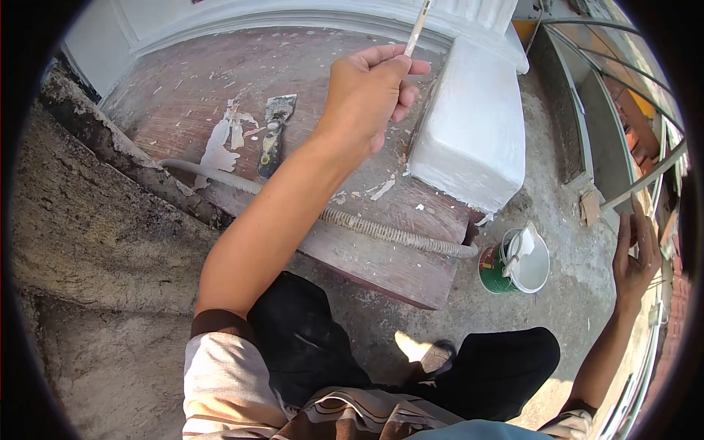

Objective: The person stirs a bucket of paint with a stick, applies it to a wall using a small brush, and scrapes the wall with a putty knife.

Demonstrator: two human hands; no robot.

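Head view, and the left hand (pixel 367 92) is up over the far edge of the step (pixel 183 88), grip pinched shut on a thin, paint-smeared handle (pixel 418 26). Its working end runs out of frame at the top, so I cannot tell what tool it is. Just right of that hand sits the block (pixel 473 132) at the step's right end, white on every face that shows, so to my eye the coating there is largely done.

The step itself looks unfinished. It is bare reddish surface, with white flakes (pixel 220 147) strewn near its left edge and a scraper (pixel 273 136) lying beside them. A hose (pixel 381 231) runs along the near edge.

Down on the floor, below the block, the can (pixel 517 262) stands open with white paint inside, so there's material left to use. The right hand (pixel 636 257) is well apart at the far right, fingers spread, holding nothing, by the railing (pixel 645 176).
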